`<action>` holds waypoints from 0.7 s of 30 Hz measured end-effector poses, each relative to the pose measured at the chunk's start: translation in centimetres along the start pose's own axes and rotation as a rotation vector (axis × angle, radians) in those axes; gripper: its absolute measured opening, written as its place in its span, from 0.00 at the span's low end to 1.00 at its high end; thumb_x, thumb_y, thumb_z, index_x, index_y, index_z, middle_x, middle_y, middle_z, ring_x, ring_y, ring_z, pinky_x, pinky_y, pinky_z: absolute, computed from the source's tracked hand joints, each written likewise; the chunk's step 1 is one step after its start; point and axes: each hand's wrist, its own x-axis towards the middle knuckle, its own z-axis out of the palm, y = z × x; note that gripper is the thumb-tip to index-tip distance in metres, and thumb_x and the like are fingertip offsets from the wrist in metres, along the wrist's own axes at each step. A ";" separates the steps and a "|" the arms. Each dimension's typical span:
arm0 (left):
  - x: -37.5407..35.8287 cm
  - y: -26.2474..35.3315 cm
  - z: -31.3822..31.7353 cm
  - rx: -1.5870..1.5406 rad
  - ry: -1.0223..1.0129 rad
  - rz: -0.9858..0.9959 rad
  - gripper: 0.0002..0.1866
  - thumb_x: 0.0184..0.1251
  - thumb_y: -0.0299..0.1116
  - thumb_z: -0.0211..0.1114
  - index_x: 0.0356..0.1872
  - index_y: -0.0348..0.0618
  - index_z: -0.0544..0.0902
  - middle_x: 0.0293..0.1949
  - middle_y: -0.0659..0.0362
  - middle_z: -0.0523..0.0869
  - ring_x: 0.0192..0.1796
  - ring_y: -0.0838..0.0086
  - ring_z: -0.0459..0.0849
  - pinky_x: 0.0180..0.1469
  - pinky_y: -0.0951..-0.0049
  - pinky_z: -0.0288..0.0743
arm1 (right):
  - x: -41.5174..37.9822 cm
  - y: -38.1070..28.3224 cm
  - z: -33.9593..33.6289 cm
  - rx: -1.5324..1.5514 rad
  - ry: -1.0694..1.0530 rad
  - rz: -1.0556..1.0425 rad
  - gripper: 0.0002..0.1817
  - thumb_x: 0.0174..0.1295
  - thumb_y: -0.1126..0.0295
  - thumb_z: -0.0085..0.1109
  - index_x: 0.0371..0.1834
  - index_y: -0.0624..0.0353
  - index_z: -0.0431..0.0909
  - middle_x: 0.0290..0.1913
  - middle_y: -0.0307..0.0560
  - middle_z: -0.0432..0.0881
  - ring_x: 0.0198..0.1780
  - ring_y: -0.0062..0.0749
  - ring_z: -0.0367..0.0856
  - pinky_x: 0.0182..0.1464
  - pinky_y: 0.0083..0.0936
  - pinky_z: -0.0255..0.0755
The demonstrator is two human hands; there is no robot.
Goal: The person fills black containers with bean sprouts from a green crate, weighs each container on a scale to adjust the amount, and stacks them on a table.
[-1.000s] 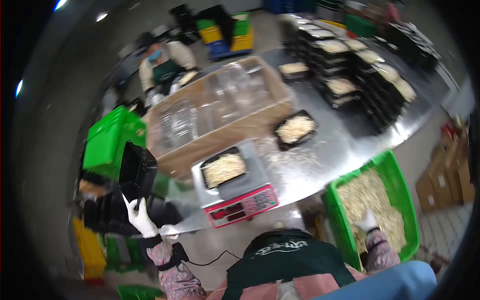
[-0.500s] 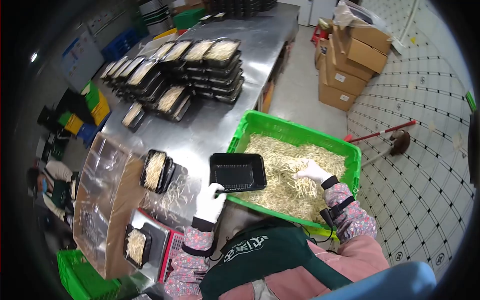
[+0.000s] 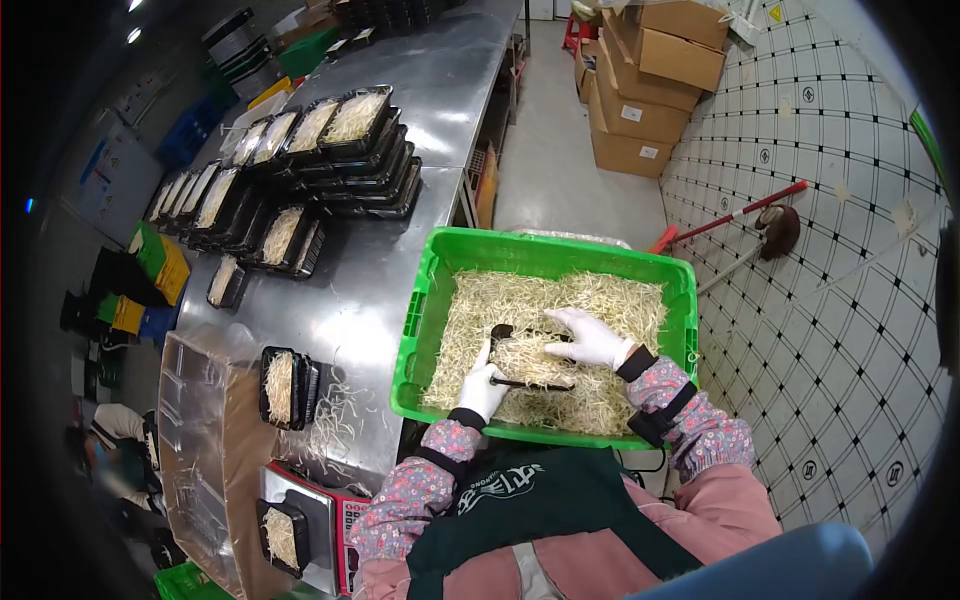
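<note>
My left hand (image 3: 482, 390), in a white glove, is closed on the near left edge of a black tray (image 3: 502, 331). My right hand (image 3: 592, 342), gloved too, lies over the sprouts in that tray, fingers partly spread and pointing left; I cannot tell whether it grips any. The tray is above the pale sprouts (image 3: 480, 300) in the green crate (image 3: 560, 247); whether it rests on them I can't tell.

My dark green apron (image 3: 540, 500) carries white characters with small letters beneath, slanted and too folded to read surely. To my left, a filled tray (image 3: 285, 535) sits on the scale (image 3: 352, 515), whose red panel has buttons with marks too tiny to read. The cardboard boxes (image 3: 640, 110) ahead bear white labels (image 3: 631, 114), their print too small to make out. A yellow triangle sign (image 3: 776, 14) is on the tiled wall (image 3: 760, 230), where small dark emblems repeat, also illegible.
</note>
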 end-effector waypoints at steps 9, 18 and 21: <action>-0.6 -2.9 0.0 0.300 -0.267 -0.201 0.08 0.49 0.19 0.66 0.26 0.41 0.76 0.66 0.31 0.68 0.54 0.49 0.83 0.48 0.60 0.79 | 1.5 0.4 14.0 -0.272 -0.168 -0.122 0.32 0.71 0.45 0.41 0.70 0.54 0.67 0.72 0.57 0.66 0.75 0.54 0.59 0.73 0.53 0.51; 3.0 -0.8 -5.3 0.134 -0.237 -0.305 0.27 0.53 0.35 0.72 0.53 0.39 0.72 0.75 0.31 0.50 0.77 0.41 0.53 0.76 0.60 0.52 | -0.1 3.8 4.5 0.182 0.091 -0.028 0.28 0.64 0.57 0.60 0.66 0.58 0.73 0.65 0.58 0.75 0.68 0.49 0.71 0.69 0.35 0.63; 4.7 0.2 -3.0 0.568 -0.318 0.097 0.52 0.61 0.59 0.65 0.75 0.33 0.53 0.75 0.37 0.54 0.77 0.43 0.50 0.76 0.47 0.45 | -1.4 4.0 3.9 0.129 0.166 0.118 0.31 0.64 0.56 0.62 0.67 0.60 0.70 0.66 0.61 0.73 0.69 0.51 0.69 0.70 0.39 0.62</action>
